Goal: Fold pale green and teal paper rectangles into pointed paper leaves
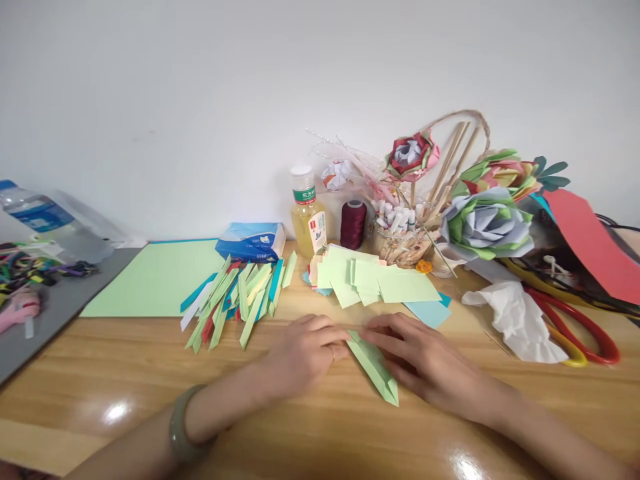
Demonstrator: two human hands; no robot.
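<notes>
A light green folded paper strip [373, 367] lies slanted on the table between my hands, its near end creased to a point. My left hand [307, 350] has its fingers together and pinches the strip's far left end. Along the strip's right edge, the bent fingers of my right hand [425, 353] grip the paper; its thumb is partly hidden. Just beyond my hands are loose light green paper rectangles [407, 285], with blue paper [429, 313] under them. Left of these is a heap of folded strips [245, 300], mostly green, with some blue, red and white.
A large green sheet [145, 280], a blue tissue pack [251, 241], a bottle of yellow liquid [303, 227] and a maroon thread spool [353, 225] stand or lie farther back. Paper flowers [487, 223], red-handled scissors [600, 340] and a crumpled tissue [515, 323] occupy the right side.
</notes>
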